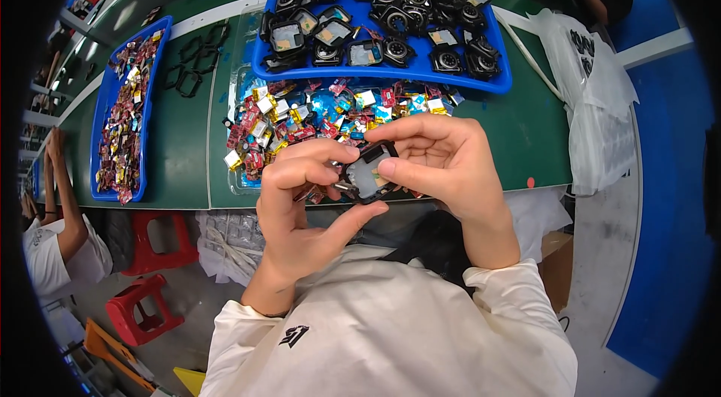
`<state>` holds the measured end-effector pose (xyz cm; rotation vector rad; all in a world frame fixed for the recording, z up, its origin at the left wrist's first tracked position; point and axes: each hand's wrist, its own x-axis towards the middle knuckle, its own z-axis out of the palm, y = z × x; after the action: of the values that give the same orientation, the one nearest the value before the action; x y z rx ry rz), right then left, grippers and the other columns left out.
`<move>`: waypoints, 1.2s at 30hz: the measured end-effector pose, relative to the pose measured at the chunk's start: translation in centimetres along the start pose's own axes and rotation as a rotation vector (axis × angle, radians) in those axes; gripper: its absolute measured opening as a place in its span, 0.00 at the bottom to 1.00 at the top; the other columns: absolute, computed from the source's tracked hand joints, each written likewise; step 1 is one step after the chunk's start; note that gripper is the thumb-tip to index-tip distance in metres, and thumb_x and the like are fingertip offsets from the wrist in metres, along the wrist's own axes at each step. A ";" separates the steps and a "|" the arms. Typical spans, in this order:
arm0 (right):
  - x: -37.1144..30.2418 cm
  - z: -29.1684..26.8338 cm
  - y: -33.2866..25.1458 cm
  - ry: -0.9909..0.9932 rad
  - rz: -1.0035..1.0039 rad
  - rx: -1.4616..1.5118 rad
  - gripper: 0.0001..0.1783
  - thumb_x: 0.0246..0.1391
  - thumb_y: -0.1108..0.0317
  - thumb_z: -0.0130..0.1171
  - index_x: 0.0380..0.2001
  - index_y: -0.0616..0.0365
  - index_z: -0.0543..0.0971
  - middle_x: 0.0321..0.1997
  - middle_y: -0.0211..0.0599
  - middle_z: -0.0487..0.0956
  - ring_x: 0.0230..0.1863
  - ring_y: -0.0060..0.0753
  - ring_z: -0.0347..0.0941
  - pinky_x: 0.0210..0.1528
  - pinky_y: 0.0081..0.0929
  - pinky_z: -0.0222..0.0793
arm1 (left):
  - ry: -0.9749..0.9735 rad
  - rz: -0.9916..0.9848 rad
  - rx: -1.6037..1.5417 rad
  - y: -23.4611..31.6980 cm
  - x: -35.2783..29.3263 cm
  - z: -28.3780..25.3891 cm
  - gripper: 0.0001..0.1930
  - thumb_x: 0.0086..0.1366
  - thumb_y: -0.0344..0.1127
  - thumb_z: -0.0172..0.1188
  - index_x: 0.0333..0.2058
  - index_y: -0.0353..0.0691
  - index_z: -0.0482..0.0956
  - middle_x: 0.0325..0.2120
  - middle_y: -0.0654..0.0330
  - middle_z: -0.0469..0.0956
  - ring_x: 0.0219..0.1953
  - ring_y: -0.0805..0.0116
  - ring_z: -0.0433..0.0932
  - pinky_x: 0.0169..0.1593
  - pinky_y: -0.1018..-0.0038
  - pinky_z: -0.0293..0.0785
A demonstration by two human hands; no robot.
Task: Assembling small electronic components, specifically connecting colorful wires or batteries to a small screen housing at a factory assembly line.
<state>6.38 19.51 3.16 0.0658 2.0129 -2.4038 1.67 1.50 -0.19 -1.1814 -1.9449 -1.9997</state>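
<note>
Casing (366, 176) — black-rimmed, squarish, with a pale grey inner face — sits between your 2 hands, above the near edge of the green tabletop (184, 160). Your left hand (297, 202) grips its left side, fingers curled, thumb along the lower edge; your right hand (454, 164) pinches its right side, thumb pressed on the pale face. This 1 piece seems partway through, since it is firmly held and apart from the rest. Beyond it, dark watch-like casings (394, 20) fill a blue rectangular plastic tray (383, 75) — you can't tell which are finished. Small red, yellow and white parts (300, 123) lie heaped before you, so much handling probably remains. Bare black frames (199, 59) lie farther left.
</note>
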 end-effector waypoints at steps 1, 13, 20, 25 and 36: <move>0.0 0.0 -0.2 -0.007 0.024 0.028 0.17 0.47 0.78 0.64 0.42 0.67 0.78 0.34 0.34 0.79 0.33 0.16 0.74 0.38 0.14 0.72 | 0.020 0.017 -0.021 -0.1 0.0 0.0 0.31 0.40 0.23 0.75 0.40 0.40 0.63 0.42 0.49 0.73 0.40 0.71 0.73 0.31 0.84 0.69; 0.2 1.1 0.7 0.037 -0.069 0.084 0.15 0.46 0.80 0.63 0.41 0.68 0.78 0.37 0.33 0.78 0.36 0.16 0.73 0.38 0.13 0.71 | -0.047 0.025 0.006 -0.2 -0.2 -0.4 0.30 0.40 0.23 0.75 0.37 0.42 0.62 0.42 0.48 0.73 0.35 0.75 0.72 0.32 0.84 0.68; -0.1 0.0 -0.3 -0.021 0.047 0.046 0.15 0.45 0.78 0.66 0.40 0.68 0.79 0.32 0.32 0.78 0.32 0.15 0.73 0.36 0.13 0.71 | -0.012 0.008 -0.077 -0.1 0.0 -0.5 0.27 0.42 0.23 0.74 0.38 0.39 0.65 0.42 0.48 0.74 0.44 0.65 0.75 0.41 0.79 0.70; -0.3 -0.1 0.2 0.010 0.002 0.054 0.16 0.45 0.77 0.67 0.40 0.68 0.79 0.32 0.35 0.80 0.32 0.18 0.75 0.36 0.14 0.72 | 0.042 -0.067 -0.115 0.2 0.3 -0.1 0.27 0.43 0.21 0.72 0.38 0.40 0.64 0.42 0.49 0.74 0.41 0.68 0.74 0.41 0.80 0.70; -0.5 0.6 1.3 0.091 -0.111 0.185 0.12 0.46 0.78 0.66 0.36 0.70 0.79 0.35 0.41 0.80 0.37 0.26 0.78 0.40 0.21 0.77 | 0.258 -0.426 -0.437 1.0 -0.1 -0.1 0.25 0.45 0.16 0.68 0.36 0.40 0.62 0.30 0.56 0.77 0.25 0.81 0.68 0.32 0.85 0.65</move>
<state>6.91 18.70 2.04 0.0662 1.8691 -2.6984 2.27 1.18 0.59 -0.5413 -1.7940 -2.7360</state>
